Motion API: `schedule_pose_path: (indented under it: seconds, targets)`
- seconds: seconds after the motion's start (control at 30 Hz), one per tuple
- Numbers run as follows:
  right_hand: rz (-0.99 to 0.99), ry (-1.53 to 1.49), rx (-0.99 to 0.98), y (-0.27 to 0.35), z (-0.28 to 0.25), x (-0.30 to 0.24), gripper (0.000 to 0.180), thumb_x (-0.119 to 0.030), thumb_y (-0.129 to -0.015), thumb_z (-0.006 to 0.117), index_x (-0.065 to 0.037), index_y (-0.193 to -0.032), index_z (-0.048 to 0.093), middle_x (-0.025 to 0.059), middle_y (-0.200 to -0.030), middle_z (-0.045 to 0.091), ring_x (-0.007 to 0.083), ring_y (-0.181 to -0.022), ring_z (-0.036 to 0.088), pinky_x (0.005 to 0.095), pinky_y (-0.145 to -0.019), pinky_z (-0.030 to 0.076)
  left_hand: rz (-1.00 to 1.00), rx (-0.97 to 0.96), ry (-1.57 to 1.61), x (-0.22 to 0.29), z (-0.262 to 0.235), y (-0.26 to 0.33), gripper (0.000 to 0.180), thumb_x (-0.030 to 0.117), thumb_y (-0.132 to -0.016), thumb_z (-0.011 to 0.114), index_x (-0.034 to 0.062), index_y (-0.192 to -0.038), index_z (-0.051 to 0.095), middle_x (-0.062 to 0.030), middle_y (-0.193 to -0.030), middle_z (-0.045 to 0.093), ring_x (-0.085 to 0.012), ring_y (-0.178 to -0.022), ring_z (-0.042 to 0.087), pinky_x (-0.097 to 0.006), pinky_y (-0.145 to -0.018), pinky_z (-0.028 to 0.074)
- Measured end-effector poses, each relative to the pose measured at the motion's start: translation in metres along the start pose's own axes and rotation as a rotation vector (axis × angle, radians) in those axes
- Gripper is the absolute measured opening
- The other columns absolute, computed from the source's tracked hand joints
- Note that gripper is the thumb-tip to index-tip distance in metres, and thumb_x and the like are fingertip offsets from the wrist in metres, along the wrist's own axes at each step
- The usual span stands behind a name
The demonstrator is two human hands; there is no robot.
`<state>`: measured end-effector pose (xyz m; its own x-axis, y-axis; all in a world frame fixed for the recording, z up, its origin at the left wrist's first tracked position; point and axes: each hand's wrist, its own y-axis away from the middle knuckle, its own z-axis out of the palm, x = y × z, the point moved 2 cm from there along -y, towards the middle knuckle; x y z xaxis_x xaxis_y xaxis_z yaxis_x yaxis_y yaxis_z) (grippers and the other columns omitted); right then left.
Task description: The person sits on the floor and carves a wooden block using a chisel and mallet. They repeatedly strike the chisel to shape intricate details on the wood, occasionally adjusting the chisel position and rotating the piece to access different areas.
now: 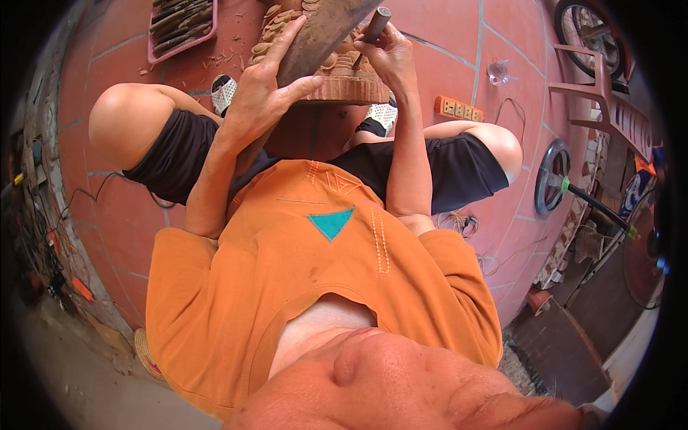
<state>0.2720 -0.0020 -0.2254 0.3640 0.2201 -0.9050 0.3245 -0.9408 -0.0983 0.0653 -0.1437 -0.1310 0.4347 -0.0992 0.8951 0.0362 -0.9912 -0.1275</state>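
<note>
A carved wooden piece (351,90) with rough, scalloped relief stands on the floor between my feet. Across it slants a long, smooth dark brown wooden piece (320,41), whose kind I cannot make out. My left hand (261,93) lies along its near side, index finger and thumb stretched apart, the other fingers partly hidden. In my right hand (393,61), the fingers close around a chisel (376,25) with a dark round handle. Its thin blade points down at the carving; the tip is hard to see.
A pink tray (215,34) of chisels stands at the far left, with wood chips (215,60) near it. To the right are an orange power strip (459,110), a clear glass (499,72), a plastic chair (605,100) and a wheel-like ring (552,178).
</note>
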Motion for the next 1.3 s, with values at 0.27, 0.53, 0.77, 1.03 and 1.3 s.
schedule_pose_path:
  seconds: [0.27,0.53,0.77,1.03,1.3]
  targets:
    - [0.008,-0.043,0.019,0.003,0.000,-0.014,0.027,-0.013,-0.081,0.078,-0.009,-0.107,0.069,0.0066,-0.085,0.076,0.0177,-0.081,0.073,0.0345,-0.075,0.056,0.061,0.039,0.015,0.004,0.001,-0.001,0.081,0.030,-0.089,0.077,0.0129,-0.157,0.036,-0.0265,-0.121,0.069,-0.0364,-0.114,0.069,-0.041,-0.097,0.053]
    - [-0.044,0.126,-0.036,0.006,0.006,-0.029,0.030,-0.016,-0.079,0.079,-0.007,-0.105,0.068,0.0104,-0.082,0.074,0.0232,-0.076,0.073,0.0372,-0.071,0.055,-0.082,-0.081,-0.045,0.002,0.006,0.000,0.082,0.025,-0.089,0.078,0.0123,-0.157,0.036,-0.0217,-0.132,0.063,-0.0300,-0.122,0.064,-0.040,-0.102,0.050]
    - [-0.054,0.163,0.005,0.004,0.000,-0.024,0.030,-0.018,-0.080,0.080,-0.005,-0.103,0.066,0.0120,-0.081,0.074,0.0253,-0.073,0.072,0.0382,-0.069,0.055,-0.036,0.114,0.239,-0.005,-0.011,0.001,0.075,0.014,-0.092,0.073,0.0065,-0.157,0.035,-0.0165,-0.134,0.060,-0.0237,-0.118,0.061,-0.035,-0.102,0.047]
    - [0.014,-0.316,0.061,-0.005,0.003,-0.019,0.025,-0.008,-0.090,0.076,-0.001,-0.111,0.065,0.0053,-0.093,0.073,0.0109,-0.085,0.069,0.0261,-0.073,0.058,-0.449,0.204,1.154,-0.034,-0.021,0.022,0.033,0.019,-0.098,0.069,0.0049,-0.119,0.048,-0.0081,-0.084,0.061,-0.0129,-0.057,0.060,-0.023,-0.047,0.051]
    - [-0.046,-0.366,0.037,-0.014,0.020,-0.016,0.024,-0.008,-0.094,0.074,0.000,-0.113,0.061,0.0074,-0.096,0.071,0.0147,-0.088,0.072,0.0270,-0.075,0.060,-0.643,0.204,1.571,-0.082,-0.017,0.032,0.022,0.021,-0.102,0.062,0.0080,-0.109,0.045,-0.0094,-0.083,0.057,-0.0153,-0.063,0.057,-0.029,-0.054,0.051]
